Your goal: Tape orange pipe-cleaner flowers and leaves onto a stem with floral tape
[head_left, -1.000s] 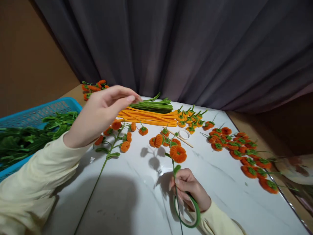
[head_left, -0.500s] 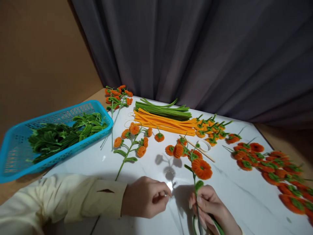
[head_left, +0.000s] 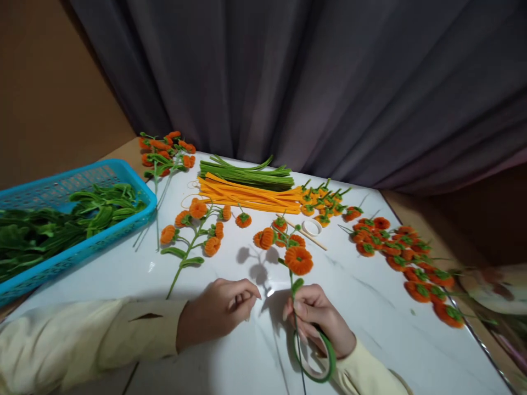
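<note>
My right hand pinches the thin stem of a flower spray made of orange fuzzy pipe-cleaner blooms, held upright. A roll of green tape hangs below the fingers, around the stem's lower part. To the left, my left hand hovers over the table with fingers curled together; whatever they may hold cannot be made out. Beyond it lies another orange flower spray with two green leaves low on its stem. A single orange bloom rests between the two sprays.
A blue basket of green leaves stands at left. Across the white table lie green pipe cleaners, orange pipe cleaners, yellow-orange blooms, a white ring, a wooden stick and many orange blooms. Finished-looking sprays lie back left.
The view has swung right, so everything appears further left. The tape roll under my right hand now shows more fully. Both hands keep about the same pose, my right still holding the spray.
</note>
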Demonstrator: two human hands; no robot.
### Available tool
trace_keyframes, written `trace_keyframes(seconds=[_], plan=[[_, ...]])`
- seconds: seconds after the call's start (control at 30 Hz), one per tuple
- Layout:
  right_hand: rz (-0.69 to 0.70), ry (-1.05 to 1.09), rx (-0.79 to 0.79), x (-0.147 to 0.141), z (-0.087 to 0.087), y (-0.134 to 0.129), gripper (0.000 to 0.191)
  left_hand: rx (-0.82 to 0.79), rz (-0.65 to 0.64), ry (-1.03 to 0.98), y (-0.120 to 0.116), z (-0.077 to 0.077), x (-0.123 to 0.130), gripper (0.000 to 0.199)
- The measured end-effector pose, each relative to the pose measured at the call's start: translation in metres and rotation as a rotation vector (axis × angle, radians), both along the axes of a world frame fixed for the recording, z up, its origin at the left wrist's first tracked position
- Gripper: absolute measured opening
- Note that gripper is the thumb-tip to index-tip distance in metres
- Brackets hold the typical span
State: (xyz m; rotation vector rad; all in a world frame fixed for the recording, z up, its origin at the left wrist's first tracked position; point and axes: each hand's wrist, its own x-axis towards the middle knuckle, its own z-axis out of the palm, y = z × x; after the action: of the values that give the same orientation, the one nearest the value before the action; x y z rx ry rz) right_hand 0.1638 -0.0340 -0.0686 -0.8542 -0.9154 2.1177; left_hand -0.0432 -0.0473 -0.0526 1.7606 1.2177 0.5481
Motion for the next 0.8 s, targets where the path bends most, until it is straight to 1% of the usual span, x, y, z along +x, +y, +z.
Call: trace_keyframes(seconds=[0.17, 0.3, 0.47, 0.8], plan=[[0.013, 0.028, -0.005, -0.0006, 0.0034, 0.0019, 0.026, -0.029, -0.017, 0.000, 0.0006, -0.0006, 0.0004, 0.019], [0.017, 0.008, -0.007, -0.0007, 0.0053, 0.0022, 0.028, -0.046, -0.015, 0.002, 0.0023, 0.0015, 0.0011, 0.020], [0.028, 0.001, -0.018, -0.0006, 0.0054, 0.0014, 0.029, -0.052, -0.024, -0.010, 0.0027, 0.0012, 0.0003, 0.022], [0.011, 0.013, -0.027, -0.0004, 0.0053, 0.0016, 0.026, -0.061, -0.027, -0.022, 0.0027, -0.0007, 0.0005, 0.023]])
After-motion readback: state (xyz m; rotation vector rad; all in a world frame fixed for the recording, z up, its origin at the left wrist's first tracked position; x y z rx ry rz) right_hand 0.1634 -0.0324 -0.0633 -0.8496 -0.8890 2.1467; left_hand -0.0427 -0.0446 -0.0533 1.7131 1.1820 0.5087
